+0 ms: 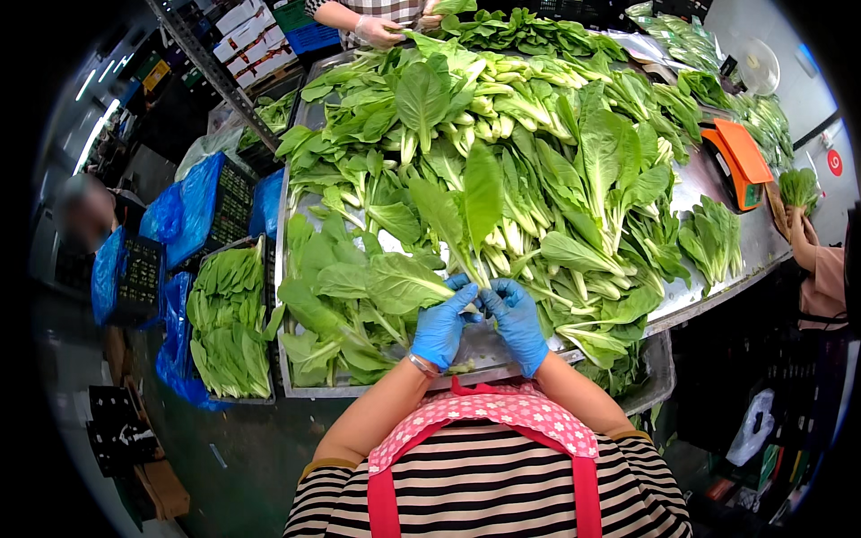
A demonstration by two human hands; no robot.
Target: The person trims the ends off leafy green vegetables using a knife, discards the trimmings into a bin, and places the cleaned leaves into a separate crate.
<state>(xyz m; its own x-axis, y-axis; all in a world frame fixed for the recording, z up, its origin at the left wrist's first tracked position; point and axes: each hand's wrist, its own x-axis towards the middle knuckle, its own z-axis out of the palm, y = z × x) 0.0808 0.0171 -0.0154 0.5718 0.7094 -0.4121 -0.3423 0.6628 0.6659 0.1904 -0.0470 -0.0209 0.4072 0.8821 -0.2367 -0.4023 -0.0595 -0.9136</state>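
My left hand (440, 329) and my right hand (518, 323), both in blue gloves, meet above the near edge of a metal table (699, 299). Between them are the pale stem bases of a leafy green plant (482, 195), whose leaves stand up and away from me. A broad leaf (410, 282) points left from my left hand, its stalk in the fingers. My right fingers pinch at the upright stems. Beyond my hands spreads a large heap of leafy greens (518, 114). Loose leaves (323, 282) lie to the left of my left hand.
A crate of greens (229, 316) stands left of the table. An orange scale (743, 151) sits at the right, near a bunch of greens (709, 242). A co-worker's gloved hand (377, 30) works opposite; another person's hand (799, 218) holds greens at right. A bin (659, 370) is below the edge.
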